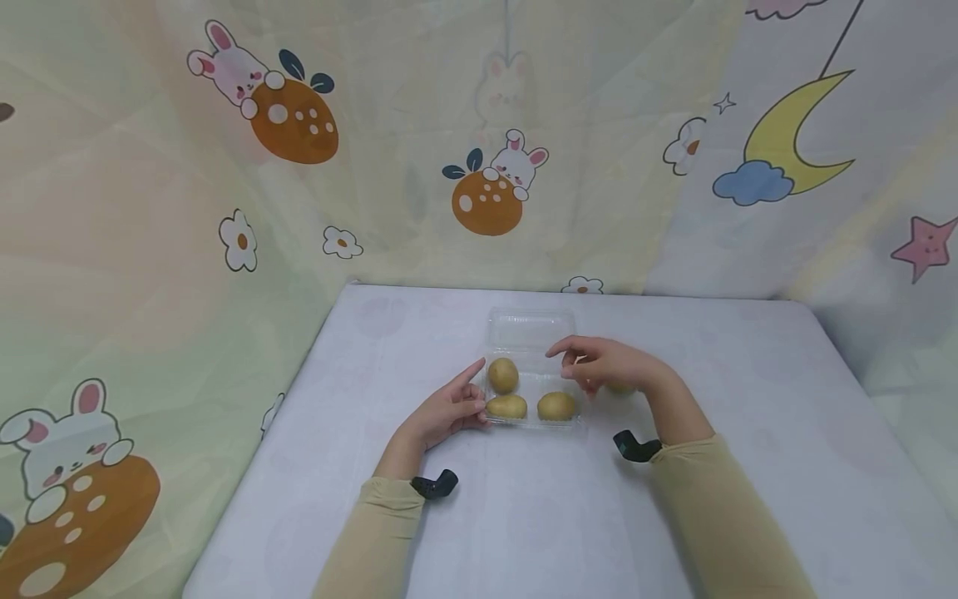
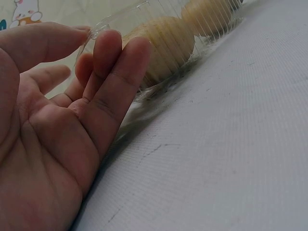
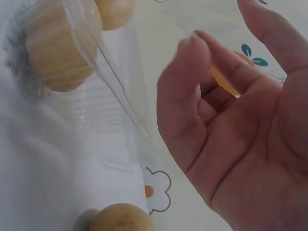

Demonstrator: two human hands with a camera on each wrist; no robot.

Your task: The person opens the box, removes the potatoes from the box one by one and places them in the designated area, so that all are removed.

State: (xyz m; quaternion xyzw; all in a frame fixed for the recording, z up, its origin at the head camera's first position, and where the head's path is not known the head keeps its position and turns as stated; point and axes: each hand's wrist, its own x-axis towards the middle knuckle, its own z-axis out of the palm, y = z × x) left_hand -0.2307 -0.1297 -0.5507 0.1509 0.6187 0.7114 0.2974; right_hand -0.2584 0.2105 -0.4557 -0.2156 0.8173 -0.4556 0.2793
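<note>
A clear plastic clamshell box (image 1: 533, 423) lies on the table with its lid (image 1: 531, 329) folded back. Inside it are a rear-left potato (image 1: 503, 375), a front-left potato (image 1: 506, 407) and a front-right potato (image 1: 556, 406). My left hand (image 1: 441, 413) pinches the box's left rim; in the left wrist view its thumb and fingertips meet at the plastic wall. Over the box's right side hovers my right hand (image 1: 609, 363), fingers loosely bent, holding nothing. Partly hidden beneath that hand, another potato (image 1: 619, 388) sits outside the box; the right wrist view shows this loose potato (image 3: 124, 219) too.
A white cloth covers the table (image 1: 539, 516). Behind it hangs a patterned curtain (image 1: 404, 150) with rabbits, flowers and a moon. Each wrist carries a small black camera mount, the left one (image 1: 436, 484) and the right one (image 1: 636, 447).
</note>
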